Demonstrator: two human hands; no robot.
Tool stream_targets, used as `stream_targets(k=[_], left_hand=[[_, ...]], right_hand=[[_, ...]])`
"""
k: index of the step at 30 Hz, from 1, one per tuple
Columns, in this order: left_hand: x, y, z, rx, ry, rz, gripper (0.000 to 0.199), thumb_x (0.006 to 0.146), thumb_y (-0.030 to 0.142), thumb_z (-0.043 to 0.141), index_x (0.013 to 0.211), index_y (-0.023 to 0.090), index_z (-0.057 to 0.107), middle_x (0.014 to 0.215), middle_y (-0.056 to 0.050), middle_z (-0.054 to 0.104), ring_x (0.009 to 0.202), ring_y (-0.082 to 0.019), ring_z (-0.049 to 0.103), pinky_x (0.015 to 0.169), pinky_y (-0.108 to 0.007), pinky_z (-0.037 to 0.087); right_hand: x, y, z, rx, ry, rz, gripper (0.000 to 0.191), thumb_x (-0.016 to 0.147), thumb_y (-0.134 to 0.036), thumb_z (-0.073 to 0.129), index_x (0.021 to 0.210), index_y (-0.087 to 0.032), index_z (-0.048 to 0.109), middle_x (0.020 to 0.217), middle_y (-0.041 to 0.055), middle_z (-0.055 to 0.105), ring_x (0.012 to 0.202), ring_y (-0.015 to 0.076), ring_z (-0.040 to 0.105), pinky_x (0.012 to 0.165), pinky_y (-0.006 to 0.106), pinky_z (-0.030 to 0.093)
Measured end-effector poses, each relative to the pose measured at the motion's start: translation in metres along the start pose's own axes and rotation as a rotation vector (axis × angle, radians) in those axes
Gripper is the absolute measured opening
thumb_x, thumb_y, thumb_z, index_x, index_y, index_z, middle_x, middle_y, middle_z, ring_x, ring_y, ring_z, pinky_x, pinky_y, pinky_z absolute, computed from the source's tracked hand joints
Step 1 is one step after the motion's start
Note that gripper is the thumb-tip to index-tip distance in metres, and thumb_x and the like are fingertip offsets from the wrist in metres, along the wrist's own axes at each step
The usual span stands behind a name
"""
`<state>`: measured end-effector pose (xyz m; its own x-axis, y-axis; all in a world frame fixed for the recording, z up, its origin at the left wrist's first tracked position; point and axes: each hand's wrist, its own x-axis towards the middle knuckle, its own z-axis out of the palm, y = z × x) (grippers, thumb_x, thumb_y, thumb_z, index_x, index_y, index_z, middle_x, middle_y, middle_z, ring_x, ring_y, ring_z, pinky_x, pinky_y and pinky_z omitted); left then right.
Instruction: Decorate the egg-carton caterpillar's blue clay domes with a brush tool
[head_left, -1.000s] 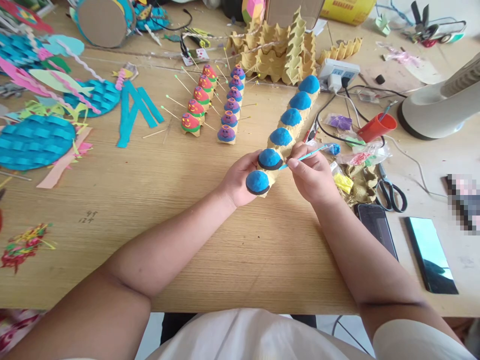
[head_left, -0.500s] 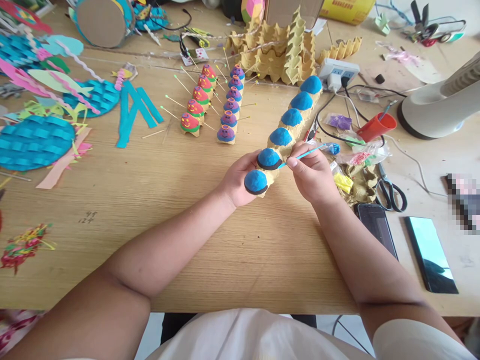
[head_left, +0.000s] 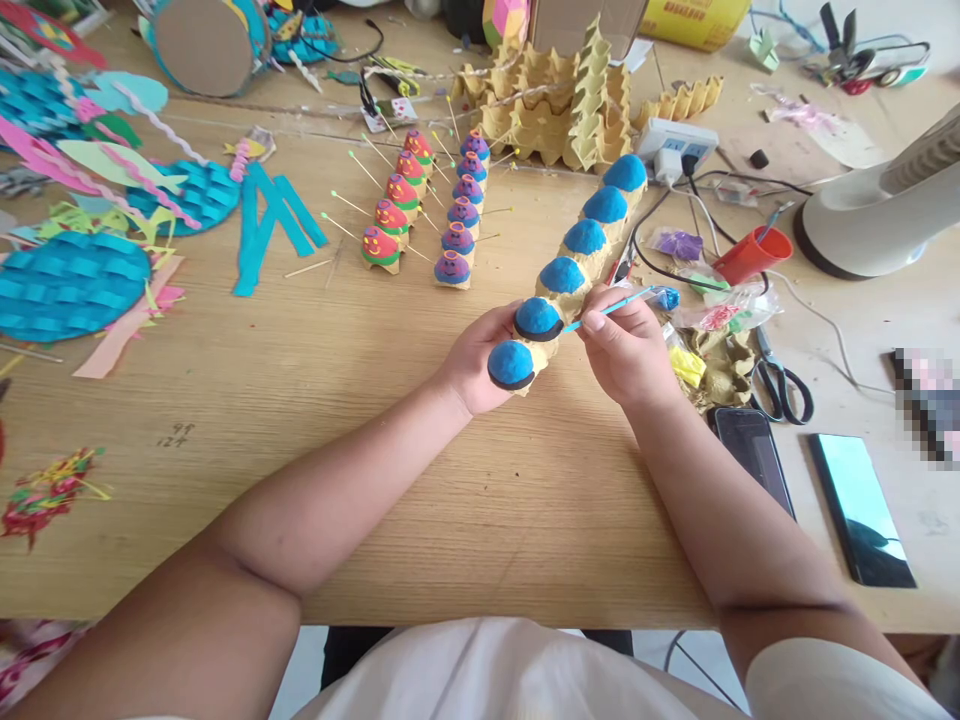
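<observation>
My left hand (head_left: pixel 484 365) is closed round the near end of an egg carton strip (head_left: pixel 576 278), which slants away over the table. Its bumps are topped in blue, and the two nearest carry a black band along the lower edge. In my right hand (head_left: pixel 626 345) a thin light-blue stick (head_left: pixel 611 306) is pinched between thumb and fingers. The stick's tip is at the right end of the second bump's black band (head_left: pixel 541 336); whether it touches is too small to tell.
Two decorated carton strips, one red and green (head_left: pixel 390 215), one purple (head_left: pixel 457 238), stand beyond. Egg trays (head_left: pixel 551 110) and a power strip (head_left: pixel 679 140) are behind. A red cup (head_left: pixel 757 255), scissors (head_left: pixel 784 385) and two phones (head_left: pixel 862 510) lie right; woven blue paper discs (head_left: pixel 75 285) left.
The stick and my right fingertips have shifted slightly outward from the second bump. The far end of the carton strip has moved very slightly right and down.
</observation>
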<state>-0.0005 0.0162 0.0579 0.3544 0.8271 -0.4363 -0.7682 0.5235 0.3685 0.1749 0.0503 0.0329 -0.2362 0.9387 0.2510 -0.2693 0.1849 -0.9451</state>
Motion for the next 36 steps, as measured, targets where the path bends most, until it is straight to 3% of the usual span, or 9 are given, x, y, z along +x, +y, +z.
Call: stream_targets(k=[6, 12, 15, 21, 26, 36], left_hand=[[0.000, 0.001, 0.001, 0.024, -0.016, -0.023, 0.035, 0.110, 0.026, 0.046, 0.080, 0.020, 0.063, 0.059, 0.002, 0.061, 0.049, -0.010, 0.057, 0.048, -0.021, 0.043], [0.000, 0.000, -0.002, 0.047, -0.012, -0.020, 0.035, 0.111, 0.027, 0.044, 0.083, 0.020, 0.063, 0.060, 0.002, 0.061, 0.050, -0.010, 0.059, 0.048, -0.021, 0.045], [0.002, -0.002, -0.007, 0.069, -0.015, 0.030, 0.028, 0.109, 0.030, 0.052, 0.087, 0.020, 0.065, 0.061, 0.003, 0.061, 0.049, -0.010, 0.057, 0.046, -0.021, 0.042], [0.010, -0.004, -0.018, 0.127, -0.061, 0.063, 0.032, 0.109, 0.038, 0.059, 0.086, 0.018, 0.068, 0.070, 0.001, 0.068, 0.055, -0.011, 0.062, 0.051, -0.024, 0.047], [0.015, -0.005, -0.024, 0.155, -0.130, 0.084, 0.029, 0.108, 0.037, 0.060, 0.089, 0.017, 0.070, 0.072, 0.001, 0.069, 0.057, -0.012, 0.063, 0.054, -0.025, 0.049], [0.013, -0.006, -0.020, 0.090, -0.052, 0.090, 0.026, 0.108, 0.031, 0.058, 0.090, 0.017, 0.070, 0.075, 0.002, 0.074, 0.061, -0.010, 0.067, 0.057, -0.022, 0.051]], right_hand=[[-0.001, -0.001, 0.001, 0.010, 0.031, 0.057, 0.048, 0.070, -0.060, 0.101, 0.074, -0.026, 0.068, 0.068, -0.0058, 0.051, 0.066, 0.0126, 0.042, 0.067, 0.031, 0.038], [-0.002, -0.003, 0.001, 0.085, 0.034, 0.087, 0.047, 0.069, -0.057, 0.103, 0.075, -0.026, 0.068, 0.070, -0.0061, 0.055, 0.071, 0.0130, 0.050, 0.072, 0.031, 0.045], [-0.003, -0.002, 0.001, 0.072, 0.012, 0.085, 0.046, 0.068, -0.056, 0.103, 0.075, -0.026, 0.069, 0.069, -0.0060, 0.056, 0.069, 0.0120, 0.049, 0.070, 0.031, 0.043], [-0.002, -0.002, 0.003, -0.026, -0.002, 0.041, 0.047, 0.069, -0.060, 0.102, 0.072, -0.026, 0.070, 0.065, -0.0057, 0.055, 0.065, 0.0118, 0.044, 0.064, 0.030, 0.036], [-0.003, -0.002, 0.004, -0.101, 0.014, -0.028, 0.046, 0.073, -0.059, 0.101, 0.072, -0.026, 0.069, 0.061, -0.0066, 0.046, 0.062, 0.0108, 0.039, 0.060, 0.029, 0.034], [-0.003, 0.001, 0.000, -0.081, -0.001, -0.014, 0.049, 0.070, -0.060, 0.101, 0.072, -0.025, 0.066, 0.065, -0.0058, 0.054, 0.064, 0.0116, 0.044, 0.063, 0.030, 0.037]])
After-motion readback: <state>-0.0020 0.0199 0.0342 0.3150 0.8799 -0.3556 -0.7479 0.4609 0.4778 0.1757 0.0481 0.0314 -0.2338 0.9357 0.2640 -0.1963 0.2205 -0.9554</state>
